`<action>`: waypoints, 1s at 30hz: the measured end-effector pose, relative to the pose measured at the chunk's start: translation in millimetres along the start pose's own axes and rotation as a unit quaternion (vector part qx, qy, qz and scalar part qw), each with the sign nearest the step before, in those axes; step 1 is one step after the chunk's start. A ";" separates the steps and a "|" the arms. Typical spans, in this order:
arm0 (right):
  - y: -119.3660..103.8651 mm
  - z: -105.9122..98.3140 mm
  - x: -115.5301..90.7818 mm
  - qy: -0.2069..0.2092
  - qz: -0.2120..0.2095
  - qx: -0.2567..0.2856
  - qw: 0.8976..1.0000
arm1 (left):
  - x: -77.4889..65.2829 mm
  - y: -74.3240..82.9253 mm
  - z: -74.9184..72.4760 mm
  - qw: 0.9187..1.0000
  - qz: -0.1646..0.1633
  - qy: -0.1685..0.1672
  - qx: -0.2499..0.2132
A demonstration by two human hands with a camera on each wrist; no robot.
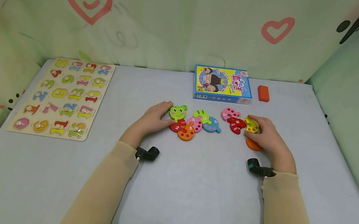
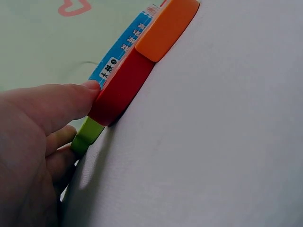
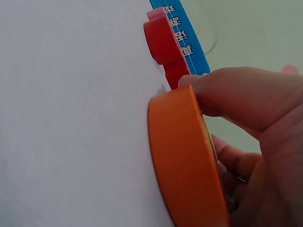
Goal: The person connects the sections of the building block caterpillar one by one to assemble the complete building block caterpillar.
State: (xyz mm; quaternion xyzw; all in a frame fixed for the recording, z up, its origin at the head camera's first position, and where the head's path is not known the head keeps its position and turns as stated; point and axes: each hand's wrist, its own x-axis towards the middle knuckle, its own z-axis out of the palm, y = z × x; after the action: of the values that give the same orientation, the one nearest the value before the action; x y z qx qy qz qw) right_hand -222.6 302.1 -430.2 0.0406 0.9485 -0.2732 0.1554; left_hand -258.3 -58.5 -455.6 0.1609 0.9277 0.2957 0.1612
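My left hand [image 1: 156, 117] is at the left end of a joined row of caterpillar puzzle pieces. Its thumb lies against the red piece [image 2: 124, 87], and its fingers are around the green smiling head [image 1: 178, 112]. From there run an orange piece [image 1: 186, 133], a pink one [image 1: 195, 123], a striped green one [image 1: 201, 115] and a blue one [image 1: 212, 125]. On the right, my right hand [image 1: 267, 135] pinches a yellow piece [image 1: 252, 125] between thumb and fingers. An orange piece [image 3: 184, 156] lies just below that thumb. Beside the yellow piece are a red [image 1: 236, 125] and a pink piece [image 1: 229, 113].
A blue and yellow box [image 1: 222, 85] lies behind the pieces, with a red-orange block [image 1: 263, 93] to its right. The number board [image 1: 62, 98] rests at the left of the white table [image 1: 201, 205]. Green curtains [image 1: 184, 22] with drawings surround the table.
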 end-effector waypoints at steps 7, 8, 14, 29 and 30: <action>1.5 1.2 -0.9 -0.008 0.008 -0.009 1.000 | -1.1 0.2 0.1 1.000 -0.001 0.000 0.000; 1.3 1.2 -1.3 -0.009 0.009 -0.011 1.000 | -1.3 0.4 0.0 1.000 -0.001 0.000 0.001; 1.0 0.4 -1.9 -0.015 0.000 -0.021 1.000 | -2.2 2.1 -0.9 1.000 -0.001 0.001 0.000; -30.8 -2.9 -14.8 0.017 -0.028 0.006 0.999 | -2.6 3.1 -1.2 1.000 -0.002 0.000 0.001; -33.7 -2.6 -15.6 0.014 -0.032 0.009 0.999 | -2.6 3.2 -1.3 1.000 -0.002 0.000 0.001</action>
State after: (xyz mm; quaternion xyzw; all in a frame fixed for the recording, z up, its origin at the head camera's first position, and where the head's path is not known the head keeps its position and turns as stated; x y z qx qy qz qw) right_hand -213.9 275.1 -406.1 0.0158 0.9487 -0.2862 0.1333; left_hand -255.8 -57.7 -452.2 0.1590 0.9284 0.2942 0.1617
